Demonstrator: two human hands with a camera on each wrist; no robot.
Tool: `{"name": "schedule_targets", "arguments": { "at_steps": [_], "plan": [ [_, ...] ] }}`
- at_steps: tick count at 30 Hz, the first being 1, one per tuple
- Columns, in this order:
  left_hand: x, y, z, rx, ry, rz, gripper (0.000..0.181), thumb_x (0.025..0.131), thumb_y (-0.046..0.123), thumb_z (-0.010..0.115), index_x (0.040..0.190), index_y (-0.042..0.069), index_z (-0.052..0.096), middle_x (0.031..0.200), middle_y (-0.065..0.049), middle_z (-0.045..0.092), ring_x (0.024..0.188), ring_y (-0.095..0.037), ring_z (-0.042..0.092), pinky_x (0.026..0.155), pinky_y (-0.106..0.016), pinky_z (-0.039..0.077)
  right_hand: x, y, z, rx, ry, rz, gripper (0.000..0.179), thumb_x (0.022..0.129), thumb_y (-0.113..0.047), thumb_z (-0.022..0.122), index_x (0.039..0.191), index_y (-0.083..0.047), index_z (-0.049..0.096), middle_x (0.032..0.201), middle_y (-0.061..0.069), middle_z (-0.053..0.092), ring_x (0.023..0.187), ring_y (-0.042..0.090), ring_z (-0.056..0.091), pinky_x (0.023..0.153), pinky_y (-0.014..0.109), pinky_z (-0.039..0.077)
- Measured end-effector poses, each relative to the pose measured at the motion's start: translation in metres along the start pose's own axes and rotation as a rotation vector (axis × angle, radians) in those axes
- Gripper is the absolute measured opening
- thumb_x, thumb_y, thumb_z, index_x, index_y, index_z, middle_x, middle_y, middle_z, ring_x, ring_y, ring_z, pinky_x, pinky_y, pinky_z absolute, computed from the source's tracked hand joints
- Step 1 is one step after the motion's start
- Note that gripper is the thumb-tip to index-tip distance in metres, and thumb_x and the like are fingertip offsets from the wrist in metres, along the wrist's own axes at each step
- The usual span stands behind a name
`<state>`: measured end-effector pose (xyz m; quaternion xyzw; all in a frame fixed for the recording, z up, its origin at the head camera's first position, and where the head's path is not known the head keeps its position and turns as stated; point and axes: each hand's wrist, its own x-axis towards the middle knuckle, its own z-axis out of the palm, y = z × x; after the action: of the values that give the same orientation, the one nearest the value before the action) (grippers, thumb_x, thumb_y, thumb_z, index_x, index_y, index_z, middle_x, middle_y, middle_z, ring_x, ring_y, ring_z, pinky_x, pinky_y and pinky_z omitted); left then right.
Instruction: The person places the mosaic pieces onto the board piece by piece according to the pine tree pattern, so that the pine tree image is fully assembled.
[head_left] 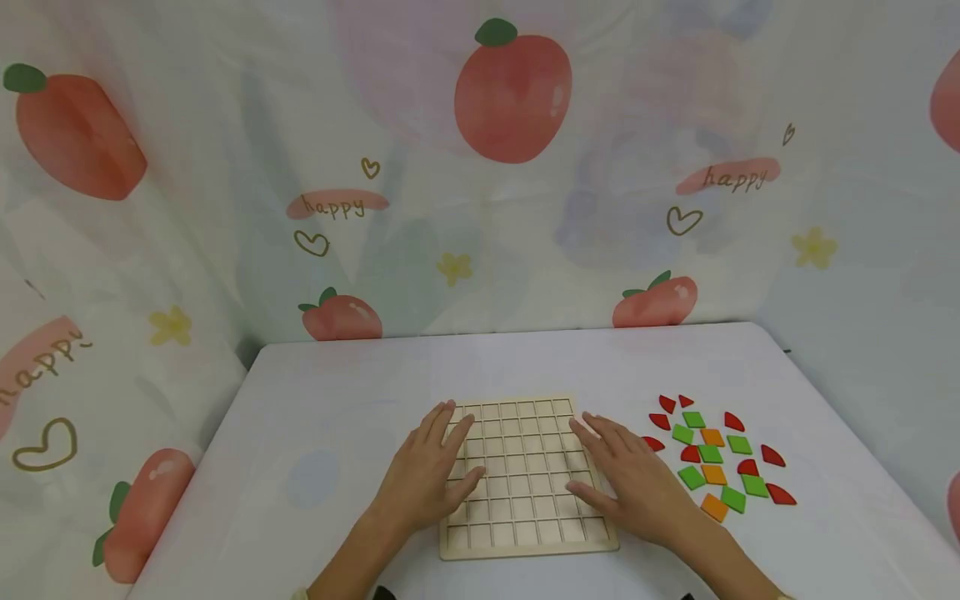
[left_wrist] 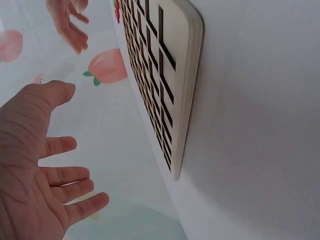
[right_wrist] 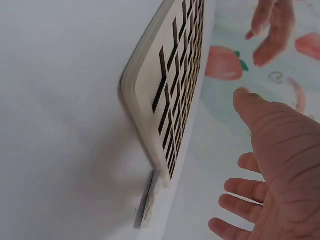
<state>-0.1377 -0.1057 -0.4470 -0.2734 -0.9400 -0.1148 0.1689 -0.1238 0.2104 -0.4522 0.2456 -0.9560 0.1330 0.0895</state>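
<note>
1. The counter (head_left: 337,400) spreads out to the left of my left hand and runs beneath everything else.
2. My left hand (head_left: 423,468) is over the left edge of the wooden grid board (head_left: 528,550), fingers apart and fairly straight, thumb toward the middle; it grips nothing. I cannot tell whether any fingertip touches the wood.
3. The grid board lies flat between my two hands. I see no coloured piece set in its cells, so I judge that the filling has not begun and all of it is left. Cells under my fingers are hidden.
4. My right hand (head_left: 637,477) mirrors the left over the board's right edge, fingers spread and holding nothing; contact is again unclear. In the right wrist view a thin grey strip (right_wrist: 146,202) near the board's edge is hard to make out.
5. Just right of my right hand the pieces lie loose and scattered: green squares (head_left: 755,486), orange squares (head_left: 714,475) and red wedges (head_left: 772,456). The wedge nearest my hand may be partly covered by it. In the left wrist view only slivers of colour show at the top, cut off.
</note>
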Motion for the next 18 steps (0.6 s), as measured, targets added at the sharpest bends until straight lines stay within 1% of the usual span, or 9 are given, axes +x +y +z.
{"name": "schedule_targets", "arguments": {
  "at_steps": [3, 7, 11, 15, 18],
  "plan": [
    [-0.001, -0.006, 0.000, -0.022, -0.022, -0.049, 0.065, 0.094, 0.045, 0.071, 0.145, 0.008, 0.054, 0.150, -0.019, 0.049, 0.140, -0.035, 0.046, 0.099, -0.052, 0.053, -0.005, 0.006, -0.003, 0.021, 0.001, 0.041, 0.081, 0.092, -0.048, 0.073, 0.156, -0.012, 0.041, 0.156, 0.016, 0.043, 0.139, 0.038, 0.044, 0.108, 0.061, 0.043],
    [-0.002, -0.013, 0.001, -0.051, -0.076, -0.112, 0.063, 0.096, 0.043, 0.070, 0.145, 0.007, 0.055, 0.150, -0.020, 0.050, 0.140, -0.035, 0.046, 0.101, -0.054, 0.052, -0.009, 0.014, -0.006, 0.025, -0.001, 0.089, 0.080, 0.092, -0.045, 0.075, 0.156, -0.012, 0.041, 0.155, 0.017, 0.045, 0.138, 0.040, 0.045, 0.108, 0.064, 0.042],
    [-0.002, -0.021, 0.002, -0.089, -0.130, -0.156, 0.062, 0.096, 0.041, 0.070, 0.144, 0.006, 0.054, 0.148, -0.021, 0.051, 0.139, -0.037, 0.046, 0.102, -0.056, 0.050, -0.013, 0.022, -0.011, 0.020, -0.012, 0.137, 0.079, 0.092, -0.043, 0.075, 0.155, -0.011, 0.042, 0.155, 0.019, 0.044, 0.138, 0.043, 0.044, 0.108, 0.067, 0.039],
    [-0.001, -0.028, 0.004, -0.142, -0.179, -0.202, 0.061, 0.096, 0.040, 0.070, 0.144, 0.006, 0.055, 0.145, -0.022, 0.053, 0.137, -0.038, 0.049, 0.103, -0.057, 0.049, -0.017, 0.031, -0.013, 0.031, -0.006, 0.175, 0.079, 0.092, -0.043, 0.075, 0.154, -0.007, 0.043, 0.154, 0.020, 0.043, 0.139, 0.045, 0.041, 0.109, 0.069, 0.036],
    [-0.001, -0.032, 0.005, -0.181, -0.222, -0.237, 0.060, 0.096, 0.039, 0.070, 0.143, 0.006, 0.054, 0.145, -0.023, 0.053, 0.136, -0.039, 0.049, 0.103, -0.057, 0.048, -0.019, 0.037, -0.016, 0.037, -0.009, 0.208, 0.079, 0.092, -0.045, 0.075, 0.154, -0.007, 0.043, 0.153, 0.021, 0.043, 0.139, 0.045, 0.040, 0.108, 0.069, 0.036]
  ]
}}
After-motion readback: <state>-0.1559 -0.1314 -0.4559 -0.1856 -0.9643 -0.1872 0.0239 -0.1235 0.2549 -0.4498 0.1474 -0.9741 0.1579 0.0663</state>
